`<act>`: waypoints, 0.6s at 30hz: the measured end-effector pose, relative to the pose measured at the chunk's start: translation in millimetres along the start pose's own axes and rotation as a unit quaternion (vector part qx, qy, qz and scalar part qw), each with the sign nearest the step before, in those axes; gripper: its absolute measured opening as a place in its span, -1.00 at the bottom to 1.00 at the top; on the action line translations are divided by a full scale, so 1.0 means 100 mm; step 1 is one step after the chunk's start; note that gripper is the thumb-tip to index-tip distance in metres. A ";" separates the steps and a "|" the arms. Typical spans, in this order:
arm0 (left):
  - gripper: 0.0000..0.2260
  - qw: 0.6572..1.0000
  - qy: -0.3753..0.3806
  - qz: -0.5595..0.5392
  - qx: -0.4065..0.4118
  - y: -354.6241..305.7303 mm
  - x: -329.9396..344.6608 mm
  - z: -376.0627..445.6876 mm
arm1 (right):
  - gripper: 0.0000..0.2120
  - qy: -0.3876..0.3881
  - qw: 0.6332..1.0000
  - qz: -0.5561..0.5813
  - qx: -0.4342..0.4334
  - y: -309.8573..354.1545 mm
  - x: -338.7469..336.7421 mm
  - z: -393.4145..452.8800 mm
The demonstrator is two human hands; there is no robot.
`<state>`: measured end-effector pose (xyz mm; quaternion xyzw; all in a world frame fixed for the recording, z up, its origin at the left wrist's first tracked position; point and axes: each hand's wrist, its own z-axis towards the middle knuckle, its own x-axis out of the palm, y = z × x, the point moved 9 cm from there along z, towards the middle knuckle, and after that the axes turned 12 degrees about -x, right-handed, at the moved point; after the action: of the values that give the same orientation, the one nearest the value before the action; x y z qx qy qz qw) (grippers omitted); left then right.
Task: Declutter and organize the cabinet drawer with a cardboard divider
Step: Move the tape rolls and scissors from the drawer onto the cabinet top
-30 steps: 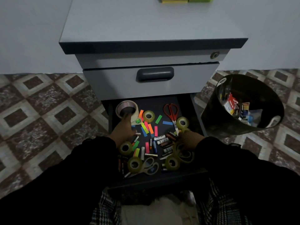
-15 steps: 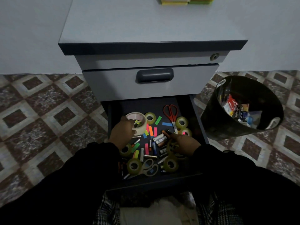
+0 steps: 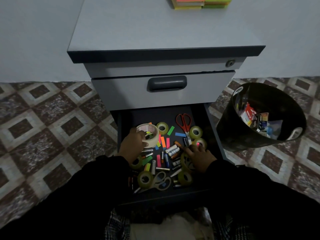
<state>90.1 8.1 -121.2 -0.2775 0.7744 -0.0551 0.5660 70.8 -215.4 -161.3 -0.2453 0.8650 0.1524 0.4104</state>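
Head view: nearest, clear-handled scissors (image 3: 160, 181) lie in the open dark metal drawer (image 3: 164, 198). The right hand (image 3: 199, 157) grips a yellowish tape roll (image 3: 186, 161); the left hand (image 3: 132, 144) holds a wide beige masking-tape roll (image 3: 149, 135). Red-handled scissors (image 3: 184, 122) lie farthest.

1. The open drawer (image 3: 214, 153) is reachable only from above and the front; the closed upper drawer (image 3: 162, 90) overhangs its back edge.
2. A bare strip of dark drawer floor lies along the back, behind the red scissors (image 3: 183, 122) and tape rolls (image 3: 195, 132).
3. The middle is crowded: batteries (image 3: 172, 149) and coloured paper strips (image 3: 170, 130) lie scattered, touching or overlapping.
4. The left hand (image 3: 132, 144), gripping a wide tape roll (image 3: 149, 135), fills the left side; the right hand (image 3: 199, 156) covers the right.
5. Grey scissors (image 3: 161, 181) and more rolls block the front edge.
6. A black bin (image 3: 230, 135) stands just beside the drawer's right wall.
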 end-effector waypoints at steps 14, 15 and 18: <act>-0.78 0.999 -0.021 -0.047 0.004 0.01 -0.10 -0.07 | -0.09 -0.116 0.967 0.225 -0.004 -0.10 -0.33 -0.03; -0.78 0.998 -0.024 -0.054 0.003 0.01 -0.12 -0.09 | -0.09 -0.122 0.968 0.217 -0.002 -0.10 -0.37 -0.05; -0.76 0.997 -0.030 -0.070 0.013 -0.02 -0.20 -0.16 | -0.09 -0.135 0.974 0.179 0.021 -0.11 -0.49 -0.13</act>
<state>80.3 12.6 -98.2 -0.3251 0.7346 -0.0964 0.5877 94.6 -216.3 -115.5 -0.0552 0.8344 0.2372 0.4944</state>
